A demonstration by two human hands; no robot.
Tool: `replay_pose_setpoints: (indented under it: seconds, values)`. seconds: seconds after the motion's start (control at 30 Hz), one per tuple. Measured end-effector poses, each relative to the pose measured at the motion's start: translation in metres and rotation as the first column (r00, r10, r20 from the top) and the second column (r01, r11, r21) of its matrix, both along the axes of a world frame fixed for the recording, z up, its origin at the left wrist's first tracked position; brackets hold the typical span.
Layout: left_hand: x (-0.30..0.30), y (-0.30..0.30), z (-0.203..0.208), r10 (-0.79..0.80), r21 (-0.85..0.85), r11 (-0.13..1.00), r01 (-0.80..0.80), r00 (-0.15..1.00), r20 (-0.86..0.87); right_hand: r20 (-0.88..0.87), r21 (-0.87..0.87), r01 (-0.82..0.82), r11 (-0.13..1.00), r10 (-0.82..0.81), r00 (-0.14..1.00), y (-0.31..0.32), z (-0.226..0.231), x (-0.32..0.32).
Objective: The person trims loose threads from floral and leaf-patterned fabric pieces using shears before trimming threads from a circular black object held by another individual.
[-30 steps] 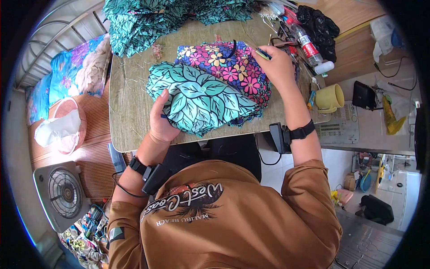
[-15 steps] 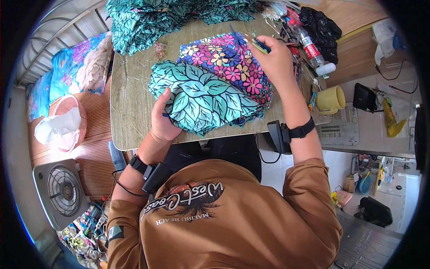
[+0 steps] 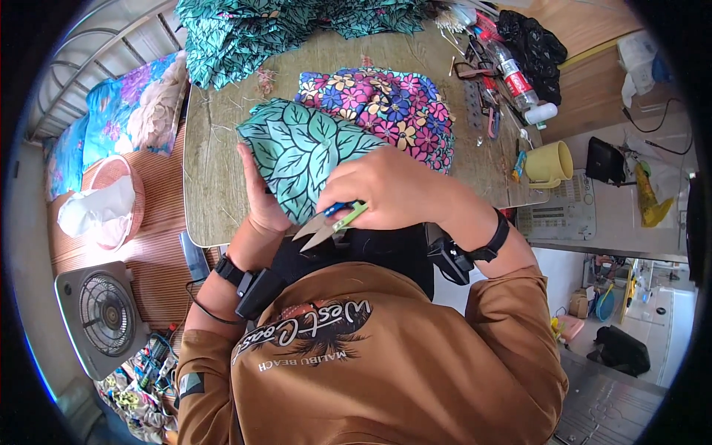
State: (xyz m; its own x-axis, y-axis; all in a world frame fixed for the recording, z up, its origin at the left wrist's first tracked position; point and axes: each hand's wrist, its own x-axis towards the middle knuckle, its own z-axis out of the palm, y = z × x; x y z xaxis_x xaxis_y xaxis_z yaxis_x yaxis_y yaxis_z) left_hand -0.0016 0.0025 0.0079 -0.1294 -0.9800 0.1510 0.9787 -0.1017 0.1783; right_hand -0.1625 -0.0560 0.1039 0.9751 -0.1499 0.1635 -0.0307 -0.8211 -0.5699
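Can slide down the left side of the table (image 3: 211, 167), over just a few thin threads. Bumps into a big pile of green cloth (image 3: 237, 44) at the far edge. Can cross on the wood between that pile and the flowered cloth (image 3: 400, 96). Gets stuck in the middle, with the leaf cloth (image 3: 293, 144) in the way, the left hand (image 3: 265, 199) at its left edge and the right hand (image 3: 393, 187) in front of its right part. Meets sharp blades near the lap, where the snips (image 3: 335, 221) point left. Hits the bottle (image 3: 514, 78) and black bag (image 3: 530, 48) at far right. Can fit between the flowered cloth and the yellow cup (image 3: 547, 163).
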Motion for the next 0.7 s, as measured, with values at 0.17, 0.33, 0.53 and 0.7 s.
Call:
replay_pose_setpoints:
  seconds: [0.17, 0.33, 0.53, 0.7]
  values:
    - [0.000, 0.000, -0.005, 0.136, 0.108, 0.982, -0.158, 0.974, 0.183, 0.072, 0.148, 0.463, 0.874, -0.476, 0.877, -0.014, -0.002, -0.015]
    - [0.001, 0.000, -0.004, 0.077, 0.189, 0.971, -0.148, 0.937, 0.341, 0.070, -0.125, 0.751, 0.648, -0.750, 0.658, -0.046, -0.018, -0.037]
    - [0.002, 0.000, -0.004, 0.075, 0.177, 0.975, -0.133, 0.950, 0.302, -0.165, -0.332, 0.802, 0.497, -0.868, 0.469, -0.047, 0.009, -0.042]
    - [0.002, 0.000, -0.003, 0.055, 0.183, 0.977, -0.109, 0.959, 0.277, -0.210, -0.278, 0.820, 0.500, -0.865, 0.456, -0.047, 0.008, -0.063]
